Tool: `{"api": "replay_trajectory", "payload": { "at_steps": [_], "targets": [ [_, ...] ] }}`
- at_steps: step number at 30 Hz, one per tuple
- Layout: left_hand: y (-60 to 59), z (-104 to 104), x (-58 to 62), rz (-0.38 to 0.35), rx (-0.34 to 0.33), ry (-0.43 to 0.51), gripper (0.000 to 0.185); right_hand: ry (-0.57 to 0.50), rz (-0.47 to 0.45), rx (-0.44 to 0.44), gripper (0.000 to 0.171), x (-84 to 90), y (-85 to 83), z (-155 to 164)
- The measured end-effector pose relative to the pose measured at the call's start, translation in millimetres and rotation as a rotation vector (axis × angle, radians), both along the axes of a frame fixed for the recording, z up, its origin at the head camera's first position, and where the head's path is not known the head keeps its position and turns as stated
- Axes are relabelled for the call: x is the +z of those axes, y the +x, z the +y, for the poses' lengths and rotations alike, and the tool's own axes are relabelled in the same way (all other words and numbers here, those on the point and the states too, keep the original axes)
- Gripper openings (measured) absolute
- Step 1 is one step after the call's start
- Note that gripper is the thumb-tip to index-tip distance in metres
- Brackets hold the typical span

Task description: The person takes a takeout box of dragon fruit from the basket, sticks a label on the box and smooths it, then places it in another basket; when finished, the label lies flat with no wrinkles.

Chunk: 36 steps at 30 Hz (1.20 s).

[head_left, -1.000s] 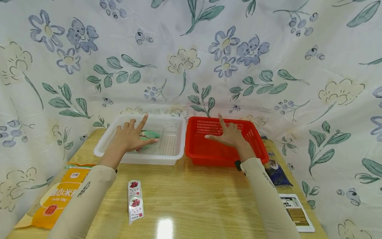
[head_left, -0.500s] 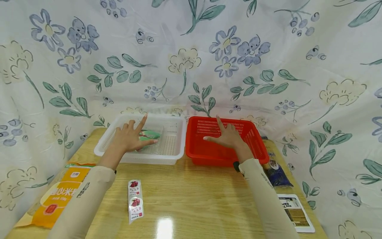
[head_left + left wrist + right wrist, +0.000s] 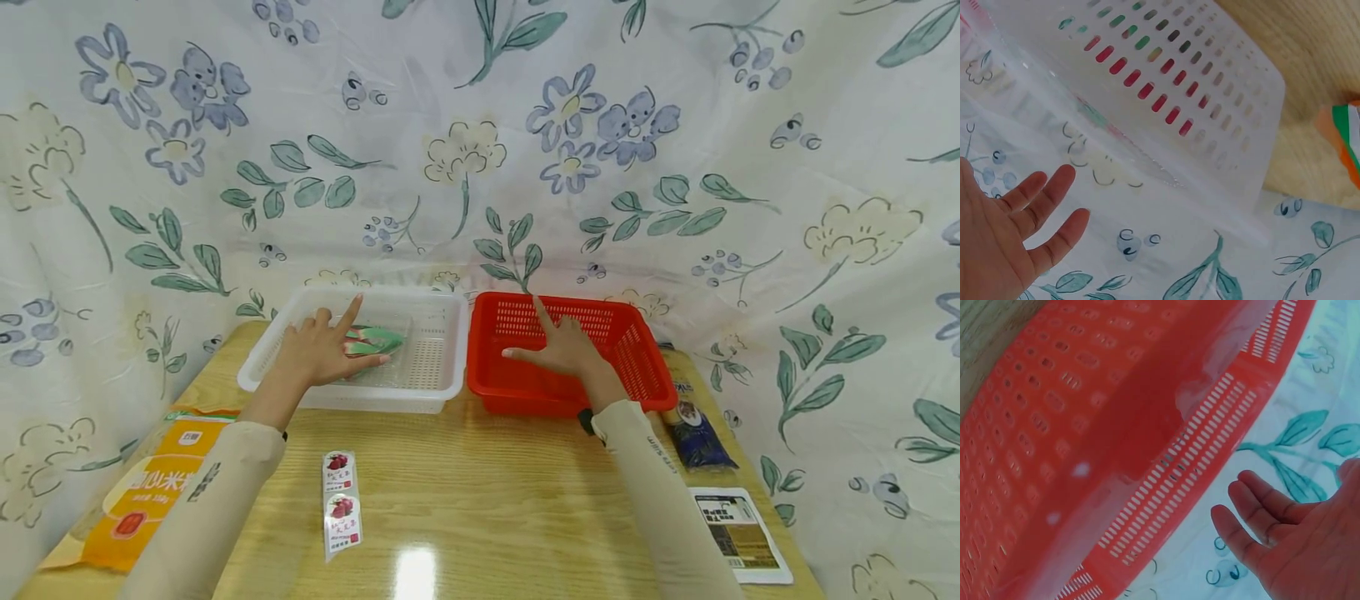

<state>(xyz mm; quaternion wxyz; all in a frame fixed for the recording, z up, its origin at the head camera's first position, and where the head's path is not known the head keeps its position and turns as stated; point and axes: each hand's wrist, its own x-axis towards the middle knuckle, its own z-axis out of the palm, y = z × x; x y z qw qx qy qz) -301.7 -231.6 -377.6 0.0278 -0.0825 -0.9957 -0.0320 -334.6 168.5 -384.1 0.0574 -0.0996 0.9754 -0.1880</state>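
Note:
My left hand [image 3: 324, 350] hovers flat with fingers spread over the white slotted basket [image 3: 438, 392]; in the left wrist view the left hand [image 3: 1010, 234] holds nothing. A green and pink packet [image 3: 377, 340] lies inside that basket, just beyond the fingers. My right hand [image 3: 558, 346] hovers flat, fingers spread, over the red slotted basket [image 3: 525, 396]. The right wrist view shows the right hand [image 3: 1291, 534] empty beside the red basket [image 3: 1085, 450]. I see nothing in the red basket.
On the wooden table [image 3: 480, 500] lie an orange bag [image 3: 142, 492] at the left, a small strip of red-printed sachets [image 3: 341, 504] in front, a dark blue packet [image 3: 696, 437] and a printed white packet [image 3: 738, 533] at the right. Floral cloth [image 3: 480, 150] hangs behind.
Both hands have drifted slightly lower and to the left over their baskets. Nothing has been picked up or released.

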Motion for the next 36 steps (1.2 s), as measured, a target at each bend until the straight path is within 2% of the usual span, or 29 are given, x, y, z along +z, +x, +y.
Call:
{"api": "replay_trajectory", "payload": {
  "at_steps": [20,28,36],
  "targets": [
    [7.7,-19,-11.5,-0.012,0.030,0.008,0.116,0.014,-0.040,0.023,0.117,-10.5,-1.4,-18],
    [7.7,-24,-11.4,-0.023,0.034,0.003,0.115,0.032,-0.044,0.038,0.115,-12.9,-1.5,-23],
    [13.2,-28,-9.1,-0.043,0.045,0.016,0.116,0.032,-0.046,0.040,0.115,-13.2,-1.6,-30]
  ]
}}
